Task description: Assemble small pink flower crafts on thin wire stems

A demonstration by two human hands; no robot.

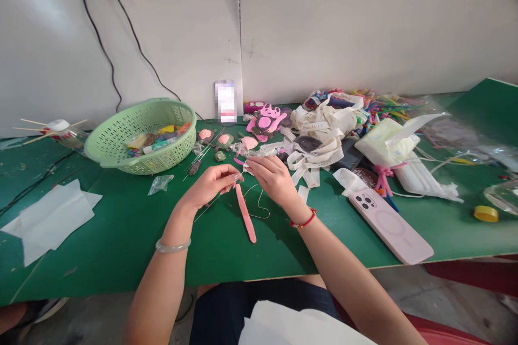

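My left hand [214, 186] is closed in a pinch around a thin wire [209, 206], whose end slants down and left over the table. Opposite it, my right hand [271, 173] is closed too, its fingertips almost meeting the left ones. A small purple piece [239, 161] and a bit of white show at the right fingertips; exactly what they hold is too small to make out. Just below the fingers, a long flat pink strip [246, 214] points toward the table's front edge. A curved pale thread [263, 212] loops beside it.
A green basket [141, 164] of colourful pieces stands left, near white paper [56, 221]. Behind my hands lie pink-and-grey clay-like shapes [224, 140] and an upright phone [225, 101]. Cloth strips [319, 126], a tissue pack [382, 143] and a pink phone [392, 226] lie right.
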